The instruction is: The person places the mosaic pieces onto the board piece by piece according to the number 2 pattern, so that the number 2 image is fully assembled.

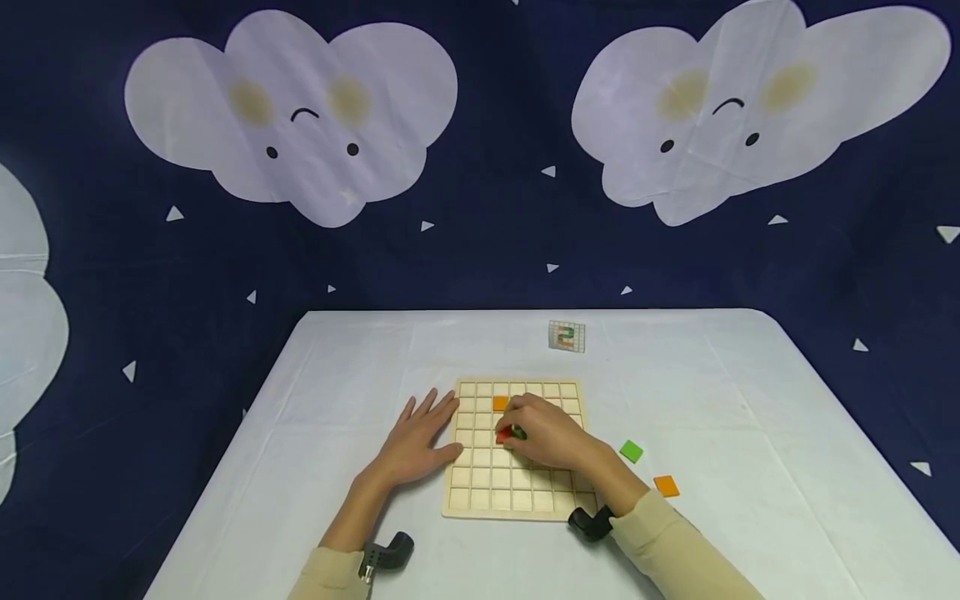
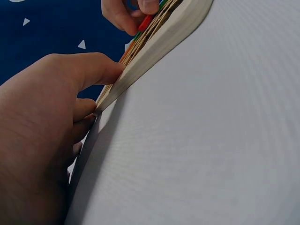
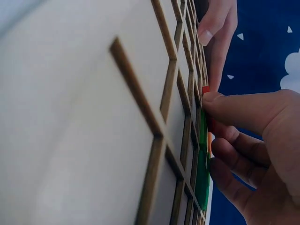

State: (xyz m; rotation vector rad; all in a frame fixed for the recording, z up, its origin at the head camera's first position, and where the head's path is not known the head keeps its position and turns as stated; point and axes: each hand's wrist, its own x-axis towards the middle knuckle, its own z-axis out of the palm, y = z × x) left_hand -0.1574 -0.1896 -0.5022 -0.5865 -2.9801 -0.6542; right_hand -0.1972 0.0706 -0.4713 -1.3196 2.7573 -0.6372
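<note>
A light wooden grid board (image 1: 481, 503) lies on the white table. My left hand (image 1: 421, 437) rests at its left edge with fingers spread, the thumb and fingertips touching the rim. Over the middle of the board, my right hand (image 1: 550, 431) pinches a red square tile (image 2: 146, 22) between thumb and fingers, close over the grid cells. Green tiles (image 3: 202, 183) lie in cells beneath the right fingers, mostly hidden from the head view by the hand. An orange tile (image 1: 500, 403) sits in a cell in the upper part of the board.
To the right of the board lie a loose light green tile (image 1: 632, 451) and a loose orange tile (image 1: 666, 486). A small card (image 1: 567, 336) with a coloured grid pattern lies beyond the board. Behind the table hangs a dark blue cloth (image 1: 510, 250) with clouds and triangles.
</note>
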